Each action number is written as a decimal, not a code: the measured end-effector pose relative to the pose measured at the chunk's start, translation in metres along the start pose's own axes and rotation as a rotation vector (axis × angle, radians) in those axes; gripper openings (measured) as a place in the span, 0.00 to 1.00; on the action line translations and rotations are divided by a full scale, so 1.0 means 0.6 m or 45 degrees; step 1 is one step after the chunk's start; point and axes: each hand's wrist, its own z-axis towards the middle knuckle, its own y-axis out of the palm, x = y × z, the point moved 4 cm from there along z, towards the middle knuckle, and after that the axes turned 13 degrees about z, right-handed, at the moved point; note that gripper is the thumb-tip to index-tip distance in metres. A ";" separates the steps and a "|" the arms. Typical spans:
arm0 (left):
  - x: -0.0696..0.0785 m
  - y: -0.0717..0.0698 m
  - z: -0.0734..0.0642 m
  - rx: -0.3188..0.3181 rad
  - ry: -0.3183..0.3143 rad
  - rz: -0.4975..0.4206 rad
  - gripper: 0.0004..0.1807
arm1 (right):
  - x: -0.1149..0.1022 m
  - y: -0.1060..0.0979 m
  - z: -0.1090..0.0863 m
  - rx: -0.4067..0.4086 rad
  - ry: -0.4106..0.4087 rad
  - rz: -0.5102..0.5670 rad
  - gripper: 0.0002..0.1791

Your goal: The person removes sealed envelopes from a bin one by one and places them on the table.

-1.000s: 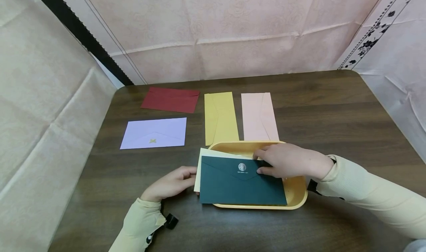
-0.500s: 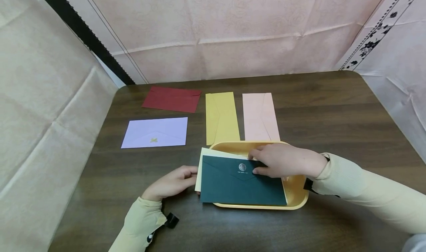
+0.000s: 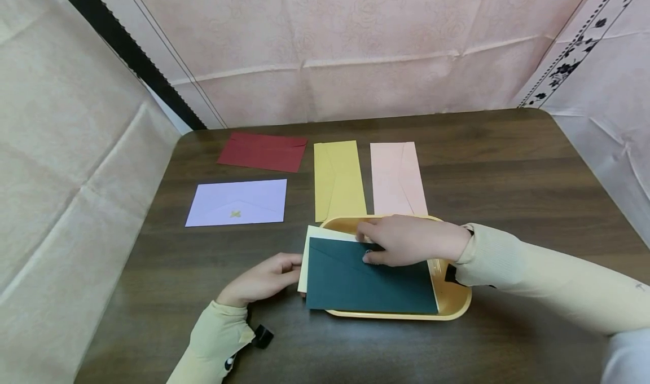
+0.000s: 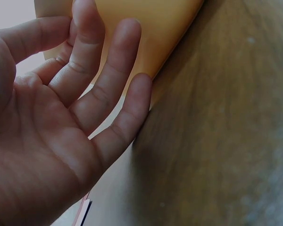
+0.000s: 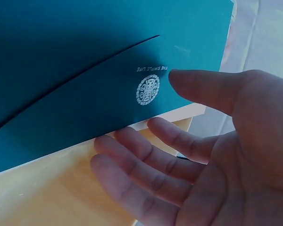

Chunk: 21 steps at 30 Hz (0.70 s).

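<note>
A dark green envelope (image 3: 350, 282) lies over a cream envelope (image 3: 303, 268) across a yellow tray (image 3: 459, 302). My right hand (image 3: 406, 240) reaches over the stack's far edge. In the right wrist view its thumb (image 5: 203, 87) is over the green face by the printed emblem (image 5: 147, 89). Its spread fingers (image 5: 155, 181) come up to the envelope edge. My left hand (image 3: 261, 279) is at the stack's left side, fingertips hidden beneath the cream envelope. In the left wrist view its thumb and index finger meet at the tray's edge (image 4: 165, 28).
Behind the tray lie a yellow envelope (image 3: 337, 181) and a pink envelope (image 3: 396, 178). Further left lie a red envelope (image 3: 264, 151) and a lavender envelope (image 3: 236, 202). Pale cloths (image 3: 355, 45) hang around the brown table (image 3: 508, 170).
My right hand has slid left along the green envelope's far edge, over its emblem. The envelopes, the tray and my left hand have stayed nearly still.
</note>
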 end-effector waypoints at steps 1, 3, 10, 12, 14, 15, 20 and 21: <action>-0.001 0.000 0.000 0.001 -0.004 0.003 0.14 | -0.002 0.000 0.004 -0.001 -0.003 0.006 0.15; -0.001 0.000 0.000 0.002 -0.001 0.007 0.14 | -0.007 0.001 0.010 -0.005 -0.007 0.015 0.15; 0.000 0.001 0.000 -0.003 0.005 -0.008 0.13 | -0.024 0.001 0.031 -0.002 -0.001 0.028 0.15; 0.000 0.001 0.000 -0.004 -0.003 -0.020 0.14 | -0.030 0.001 0.037 -0.004 -0.001 0.038 0.15; 0.000 0.001 -0.001 -0.007 -0.007 -0.033 0.14 | -0.037 0.000 0.042 -0.003 -0.003 0.041 0.15; 0.000 0.001 -0.001 -0.009 -0.007 -0.037 0.15 | -0.041 -0.001 0.044 0.000 -0.005 0.034 0.15; 0.000 0.001 -0.001 -0.012 0.014 -0.038 0.15 | -0.058 -0.002 0.055 0.016 -0.026 0.004 0.14; 0.000 0.001 -0.001 -0.012 0.016 -0.035 0.15 | -0.059 -0.001 0.058 0.020 -0.033 0.000 0.14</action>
